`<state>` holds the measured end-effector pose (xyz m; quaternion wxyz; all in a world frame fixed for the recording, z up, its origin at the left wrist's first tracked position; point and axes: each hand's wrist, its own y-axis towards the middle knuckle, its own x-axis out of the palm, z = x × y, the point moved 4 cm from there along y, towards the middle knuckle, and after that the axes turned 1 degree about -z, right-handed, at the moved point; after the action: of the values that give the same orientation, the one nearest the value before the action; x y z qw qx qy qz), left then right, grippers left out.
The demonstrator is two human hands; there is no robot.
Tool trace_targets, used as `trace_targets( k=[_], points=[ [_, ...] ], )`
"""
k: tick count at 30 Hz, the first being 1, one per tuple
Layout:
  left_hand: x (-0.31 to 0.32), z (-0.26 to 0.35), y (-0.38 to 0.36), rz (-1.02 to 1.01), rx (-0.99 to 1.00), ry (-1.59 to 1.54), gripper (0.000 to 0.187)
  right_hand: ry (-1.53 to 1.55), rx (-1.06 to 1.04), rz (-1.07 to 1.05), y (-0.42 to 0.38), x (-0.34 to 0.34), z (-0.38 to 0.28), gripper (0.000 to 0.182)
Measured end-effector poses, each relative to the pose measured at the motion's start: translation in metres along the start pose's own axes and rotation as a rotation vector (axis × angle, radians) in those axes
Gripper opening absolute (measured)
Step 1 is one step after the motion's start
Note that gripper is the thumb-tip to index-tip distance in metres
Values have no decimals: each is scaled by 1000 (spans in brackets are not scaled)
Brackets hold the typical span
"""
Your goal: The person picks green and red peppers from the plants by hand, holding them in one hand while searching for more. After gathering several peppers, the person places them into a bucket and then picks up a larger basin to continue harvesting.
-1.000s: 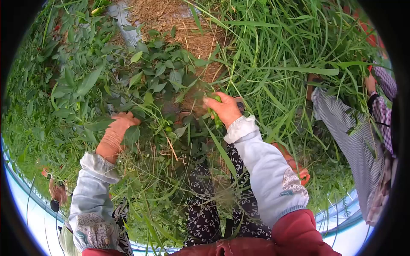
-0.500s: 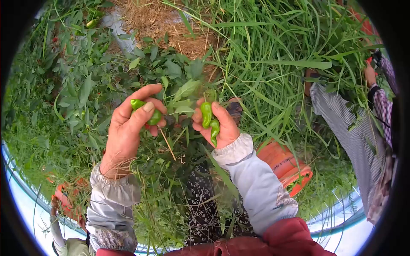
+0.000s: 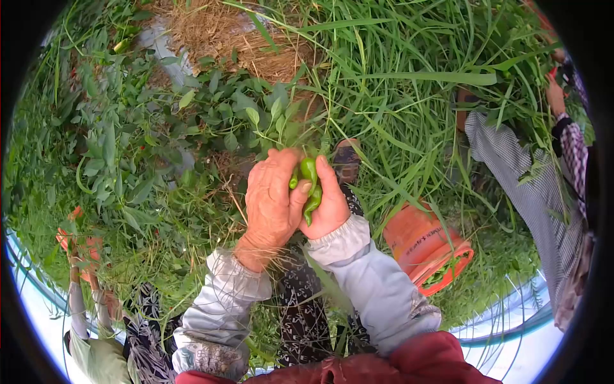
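Note:
Green peppers (image 3: 309, 169) are bunched between my two hands at the middle of the view. My right hand (image 3: 330, 203) cradles them, with its thumb raised along their right side. From the left, my left hand (image 3: 274, 192) presses against my right hand, its thumb over the peppers; the small end of a green pepper shows under its fingers. How many peppers lie beneath the fingers is hidden. Leafy pepper plants (image 3: 278, 118) stand just beyond my hands.
An orange bucket (image 3: 419, 243) with green contents lies tilted at the right. Another person's hand (image 3: 555, 96) and checked sleeve are at the far right; a person (image 3: 99, 358) is at the lower left near orange containers. Tall grass (image 3: 396, 121) and straw (image 3: 236, 38) lie ahead.
My left hand has moved right with its pepper and met my right hand, which stays nearly in place. The person at the lower left shows more.

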<state>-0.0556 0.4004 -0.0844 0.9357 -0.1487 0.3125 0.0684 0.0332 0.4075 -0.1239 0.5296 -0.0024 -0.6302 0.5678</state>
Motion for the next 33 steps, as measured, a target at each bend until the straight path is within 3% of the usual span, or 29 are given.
trace_targets(
  k=[1, 2, 4, 5, 7, 11, 18, 21, 23, 24, 25, 27, 30, 33],
  points=[
    [0, 3, 0, 0, 1, 0, 46, -13, 43, -4, 0, 3, 1, 44],
    [1, 8, 2, -49, 27, 92, 50, 21, 25, 93, -3, 3, -1, 33],
    [9, 10, -2, -166, 50, 251, 72, -29, -2, 107, -7, 3, -7, 32],
    [7, 13, -1, -167, 49, 248, 72, -79, -31, 122, -9, 1, -11, 31],
    [1, 20, 2, -234, 110, 556, 79, -66, 2, 145, -8, -10, -14, 29],
    [10, 8, -5, -327, 50, 352, 89, -80, 20, 150, -7, -14, -12, 26],
    [9, 16, -8, -365, 82, 492, 92, -57, 70, 173, -7, -14, -10, 26],
    [6, 11, -10, -330, 60, 277, 83, -273, 72, 105, -2, -28, -17, 27],
    [-2, 6, -8, -248, -73, -331, 64, -243, 84, 141, -8, -26, -20, 28],
    [-7, 2, -6, -175, -205, -453, 49, -216, 101, 169, -10, -23, -20, 28],
    [-10, -6, -5, -130, -283, -440, 40, -215, 104, 169, -11, -26, -20, 28],
    [-14, -9, 9, -172, 8, -134, 36, -270, 231, 56, -12, -29, -18, 28],
    [-4, -18, 9, -340, 126, -63, 26, -282, 275, -9, -20, -34, -15, 27],
    [-8, -22, -3, -522, 10, 131, 26, -266, 357, -42, -26, -35, -14, 26]
  ],
)
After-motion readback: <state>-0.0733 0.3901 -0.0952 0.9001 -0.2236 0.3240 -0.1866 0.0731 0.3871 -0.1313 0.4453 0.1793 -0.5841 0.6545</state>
